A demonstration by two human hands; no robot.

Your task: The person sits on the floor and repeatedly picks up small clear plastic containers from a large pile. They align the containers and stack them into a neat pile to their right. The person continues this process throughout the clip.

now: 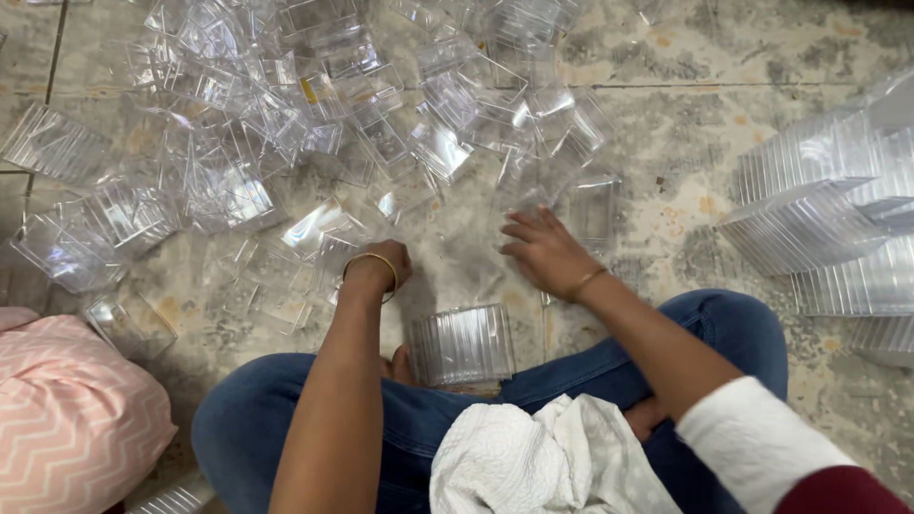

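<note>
We sit cross-legged on the floor (pixel 724 67), a mottled stone one, in blue jeans with a white cloth (pixel 533 457) in the lap. A loose heap of clear plastic containers (pixel 314 105) spreads ahead and to the left, tipped at all angles. A nested stack of the same containers (pixel 464 345) stands between the knees, just below both hands. More finished stacks (pixel 819 205) lie on their sides well off to the right.

Left hand (pixel 383 265), gold bangle on the wrist, is knuckles-down at the heap's near edge. Its grip is curled, but we cannot tell whether it closes on a container or only touches one; the clear plastic hides the edge. Right hand (pixel 540 249) is flat with fingers spread, grip released, hovering over or lightly on a single container (pixel 592 211) lying near the fingertips.

We judge the step as gathering: picking loose pieces from the heap to nest onto the stack between the knees. The next move calls for a clean pinch on one rim, turning it the same way up as the stack, then sliding it in square. A pink chevron cushion (pixel 71 409) sits at the left.
</note>
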